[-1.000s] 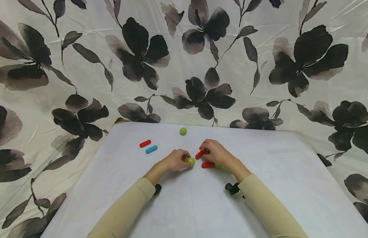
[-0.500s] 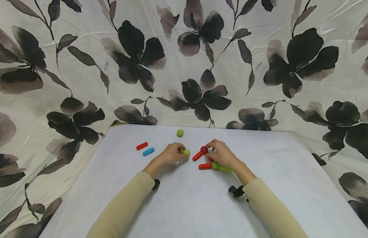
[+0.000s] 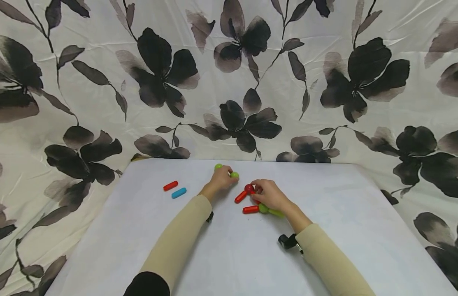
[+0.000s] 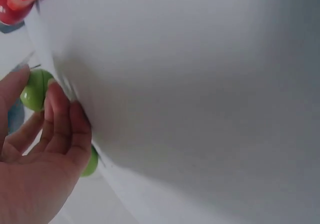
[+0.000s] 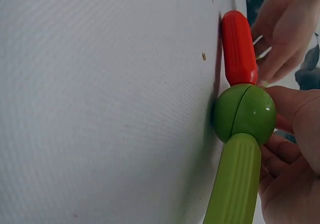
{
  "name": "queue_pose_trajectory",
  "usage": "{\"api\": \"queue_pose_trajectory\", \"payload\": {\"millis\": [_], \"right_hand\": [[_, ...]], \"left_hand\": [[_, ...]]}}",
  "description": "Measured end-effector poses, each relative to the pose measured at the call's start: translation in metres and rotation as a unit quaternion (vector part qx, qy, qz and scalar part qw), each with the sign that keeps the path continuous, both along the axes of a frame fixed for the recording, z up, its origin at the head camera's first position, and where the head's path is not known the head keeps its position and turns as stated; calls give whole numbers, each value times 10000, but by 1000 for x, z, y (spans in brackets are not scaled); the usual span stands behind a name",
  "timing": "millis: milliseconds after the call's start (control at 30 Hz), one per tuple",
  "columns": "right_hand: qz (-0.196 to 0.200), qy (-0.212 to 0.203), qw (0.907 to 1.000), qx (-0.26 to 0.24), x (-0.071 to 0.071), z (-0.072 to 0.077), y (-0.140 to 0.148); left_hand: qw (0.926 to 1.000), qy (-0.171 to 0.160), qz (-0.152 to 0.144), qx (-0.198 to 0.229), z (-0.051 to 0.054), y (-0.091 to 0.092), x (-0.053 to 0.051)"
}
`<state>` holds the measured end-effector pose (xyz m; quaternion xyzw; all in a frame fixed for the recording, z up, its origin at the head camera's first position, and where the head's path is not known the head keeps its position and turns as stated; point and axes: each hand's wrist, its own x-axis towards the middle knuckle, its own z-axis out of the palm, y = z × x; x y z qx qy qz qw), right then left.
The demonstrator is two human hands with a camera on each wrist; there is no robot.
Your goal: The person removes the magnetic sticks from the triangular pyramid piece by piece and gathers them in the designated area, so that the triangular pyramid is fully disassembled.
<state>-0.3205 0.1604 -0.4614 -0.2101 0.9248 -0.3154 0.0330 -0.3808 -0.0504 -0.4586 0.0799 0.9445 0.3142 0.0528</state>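
Note:
Between thumb and fingers the left hand [image 3: 221,178] [image 4: 45,169] pinches a green ball [image 3: 234,175] [image 4: 36,89]. Just behind that hand lies a second green ball [image 3: 218,166] [image 4: 90,162], partly hidden. The right hand [image 3: 270,194] [image 5: 295,159] grips a red stick, mostly covered by its fingers, by a dark red ball [image 3: 249,188]. Another red stick [image 3: 241,197] points from this ball toward the front left. Below the right hand, a red stick [image 3: 250,209] [image 5: 238,47], a green ball [image 3: 263,208] [image 5: 245,114] and a light green stick [image 3: 276,213] [image 5: 234,179] form a row.
On the left part of the white table [image 3: 114,230] lie a red stick [image 3: 170,186] and a blue stick [image 3: 178,193]. A floral cloth [image 3: 199,102] hangs behind the table's far edge.
The left hand has moved away from the body with its green ball, up to the far green ball. The right hand stays by the joined pieces, where the dark red ball has come into view.

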Motion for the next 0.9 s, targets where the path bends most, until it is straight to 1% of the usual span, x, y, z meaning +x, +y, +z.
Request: {"api": "queue_pose_trajectory", "payload": {"millis": [100, 167, 200, 300, 400, 433, 500, 600, 733, 833, 900], "right_hand": [[1, -32, 10000, -24, 1, 2, 0], [25, -75, 10000, -31, 2, 2, -2], [27, -100, 9999, -35, 2, 1, -3], [-29, -179, 9998, 10, 2, 1, -4], [-100, -237, 9997, 44, 2, 2, -4], [-117, -249, 9996, 58, 2, 2, -4], [-139, -291, 9995, 46, 1, 3, -4], [-168, -300, 9994, 9, 0, 3, -5], [-219, -227, 9995, -41, -3, 2, -7], [-233, -162, 9996, -50, -7, 1, -8], [-248, -142, 9996, -63, -8, 1, -10]], "left_hand": [[9998, 119, 142, -122, -1, 5, -8], [9995, 174, 198, -197, -1, 3, -7], [9994, 141, 198, -237, -2, 1, -8], [9996, -3, 95, -263, -4, -2, -8], [9995, -146, -60, -256, -2, -6, -5], [9994, -139, -123, -282, -2, -8, -3], [9987, -95, -289, -407, 0, -13, 2], [9966, -47, -600, -555, 3, -19, 13], [9928, -234, -1100, -409, 8, -23, 32], [9876, -415, -1486, -283, 10, -23, 46], [9842, -497, -1681, -236, 10, -23, 52]]}}
